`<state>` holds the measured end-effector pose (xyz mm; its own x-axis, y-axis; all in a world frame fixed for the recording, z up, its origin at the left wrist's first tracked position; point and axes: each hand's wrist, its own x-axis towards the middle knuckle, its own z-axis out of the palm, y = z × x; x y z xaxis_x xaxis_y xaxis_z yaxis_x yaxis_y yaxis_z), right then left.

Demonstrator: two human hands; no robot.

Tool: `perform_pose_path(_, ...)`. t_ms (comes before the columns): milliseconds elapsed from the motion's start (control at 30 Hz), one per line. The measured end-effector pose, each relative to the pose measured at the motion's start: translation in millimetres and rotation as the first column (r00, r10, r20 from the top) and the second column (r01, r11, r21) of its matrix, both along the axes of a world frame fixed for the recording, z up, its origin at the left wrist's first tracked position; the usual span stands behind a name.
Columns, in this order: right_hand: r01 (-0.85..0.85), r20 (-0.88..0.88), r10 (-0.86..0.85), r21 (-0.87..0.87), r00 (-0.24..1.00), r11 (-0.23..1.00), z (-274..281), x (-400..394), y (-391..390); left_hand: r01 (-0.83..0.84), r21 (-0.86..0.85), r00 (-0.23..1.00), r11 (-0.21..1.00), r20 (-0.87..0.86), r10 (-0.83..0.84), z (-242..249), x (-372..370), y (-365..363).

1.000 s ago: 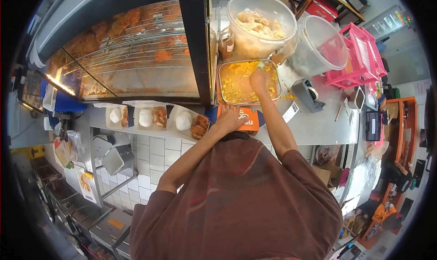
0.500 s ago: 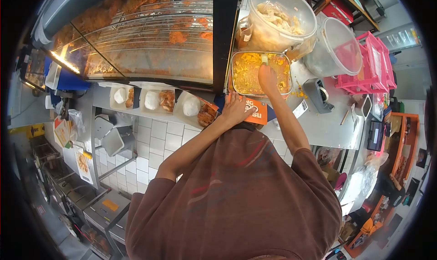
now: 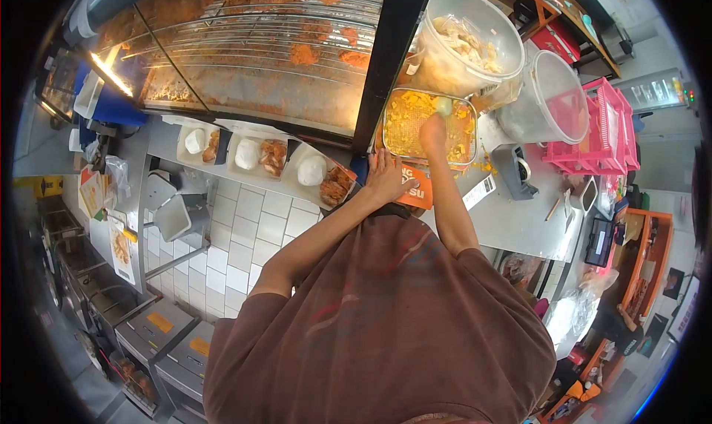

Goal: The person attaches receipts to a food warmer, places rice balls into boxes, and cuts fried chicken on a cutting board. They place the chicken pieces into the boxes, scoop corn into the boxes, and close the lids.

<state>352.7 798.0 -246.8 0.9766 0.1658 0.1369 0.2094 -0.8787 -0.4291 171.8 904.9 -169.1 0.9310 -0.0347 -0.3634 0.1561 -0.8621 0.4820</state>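
My right hand (image 3: 432, 136) reaches over a clear rectangular tray (image 3: 475, 131) of yellow crumbly food (image 3: 406, 131). Its closed fingers hold a pale, spoon-like utensil (image 3: 443, 106) whose exact shape is partly hidden. My left hand (image 3: 386, 179) grips an orange printed paper box (image 3: 419, 192) just in front of the tray, thumb across it and fingers along its left side. What lies inside this box is hidden. To the left, three open paper boxes (image 3: 293, 173) stand in a row, each with a white rice mound (image 3: 311, 170) and fried chicken (image 3: 336, 185).
A glass-fronted warmer (image 3: 245, 60) with fried pieces on racks rises at the upper left. Behind the tray stands a clear tub (image 3: 475, 68) of pale crackers; beside it are another tub (image 3: 545, 101), pink baskets (image 3: 604, 127) and a grey tape dispenser (image 3: 513, 168).
My right hand has shifted the utensil toward the tray's far right part. My left hand stays on the orange box. The whole view has turned slightly.
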Motion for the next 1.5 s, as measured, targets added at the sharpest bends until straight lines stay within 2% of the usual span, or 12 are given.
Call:
perform_pose_path(133, -0.079, -0.059, 0.072, -0.136, 0.996, 0.987, 27.0, -18.2, 5.0, -0.003, -0.015, 1.000, 1.000, -0.022, 0.002, 0.5, 1.2, 1.5)
perform_pose_path(333, 0.125, -0.111, -0.137, -0.108, 0.984, 0.986, 20.0, -2.2, 6.2, -0.011, -0.066, 0.999, 0.998, -0.046, 0.008, -3.0, 0.0, 0.8)
perform_pose_path(433, 0.103, -0.159, -0.109, -0.045, 0.981, 0.994, 4.0, -7.8, 31.7, 0.008, 0.013, 0.999, 1.000, 0.048, -0.009, -3.8, -0.7, -2.8)
perform_pose_path(500, -0.019, -0.036, 0.016, -0.074, 0.999, 0.997, 3.5, -23.6, 28.0, -0.007, 0.010, 1.000, 1.000, 0.026, 0.007, -1.0, -1.1, -0.7)
perform_pose_path(633, -0.025, -0.049, 0.017, -0.162, 0.999, 0.987, 62.5, -37.6, 3.9, 0.008, 0.015, 0.999, 1.000, 0.042, -0.008, 4.1, 2.1, 0.4)
perform_pose_path(833, 0.190, -0.058, -0.188, 0.038, 0.980, 0.981, 24.7, -28.8, 40.2, 0.070, 0.044, 0.998, 0.997, -0.009, -0.069, 1.9, 4.5, 1.6)
perform_pose_path(1000, -0.119, 0.048, 0.126, -0.130, 0.991, 0.984, 54.1, -62.8, 43.9, 0.091, 0.117, 0.990, 0.989, 0.099, -0.103, -1.0, 2.8, 5.7)
perform_pose_path(1100, 0.041, 0.121, -0.025, -0.129, 0.992, 0.991, 54.0, -49.6, 30.0, 0.096, 0.040, 0.995, 0.995, 0.037, -0.097, 1.3, 5.0, 5.0)
perform_pose_path(1233, 0.013, 0.076, -0.005, -0.107, 0.997, 0.994, 28.8, -44.9, 25.6, 0.070, 0.024, 0.996, 0.997, 0.060, -0.071, -1.3, 3.9, 2.5)
perform_pose_path(1333, -0.218, 0.166, 0.270, -0.276, 0.949, 0.936, 53.5, -69.1, 17.0, 0.096, 0.036, 0.995, 0.995, 0.008, -0.097, 10.9, 7.7, 7.3)
perform_pose_path(1433, -0.400, -0.030, 0.412, -0.316, 0.911, 0.860, 70.0, -62.9, -11.6, 0.050, 0.008, 0.999, 0.999, -0.017, -0.050, 8.3, 8.2, 4.9)
perform_pose_path(1500, -0.159, 0.052, 0.171, -0.185, 0.984, 0.970, 61.3, -41.8, -23.4, 0.046, 0.021, 0.998, 0.999, 0.036, -0.047, 2.3, 6.9, 5.0)
